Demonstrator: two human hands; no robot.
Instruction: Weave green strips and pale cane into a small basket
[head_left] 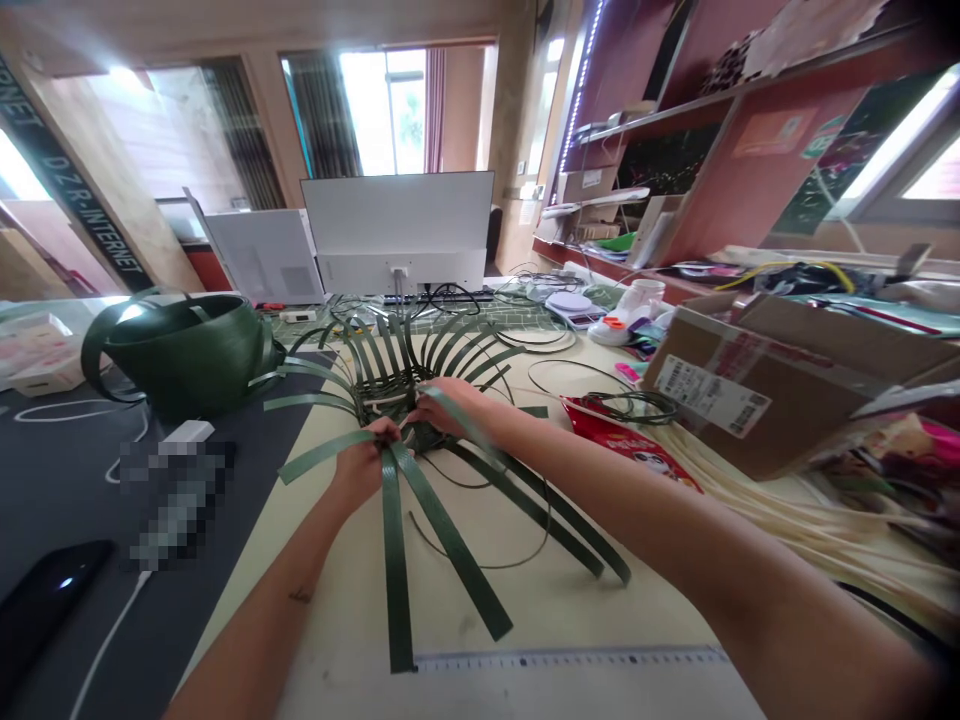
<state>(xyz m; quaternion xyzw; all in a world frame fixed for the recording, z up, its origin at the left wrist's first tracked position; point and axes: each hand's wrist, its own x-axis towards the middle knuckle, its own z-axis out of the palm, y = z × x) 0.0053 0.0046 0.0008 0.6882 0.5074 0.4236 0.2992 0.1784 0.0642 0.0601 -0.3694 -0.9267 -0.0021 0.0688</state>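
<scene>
A half-woven basket of flat dark green strips (397, 385) lies on the cream table mat (525, 590), its loose strips fanning out on all sides. My left hand (364, 458) is closed, pinching green strips at the near edge of the woven base. My right hand (446, 405) is closed on a green strip just to the right, over the base's middle. Two long strips (442, 545) run from my hands toward me. A thin dark wire-like strand (480, 560) loops on the mat below them.
A coil of green strip (184, 350) sits at the left on a dark mat. A cardboard box (780, 385), a red packet (630, 440) and pale reeds (795, 510) crowd the right. Monitors (397, 230) stand behind. A phone (45, 600) lies near left; a ruler (570, 658) lies at the near edge.
</scene>
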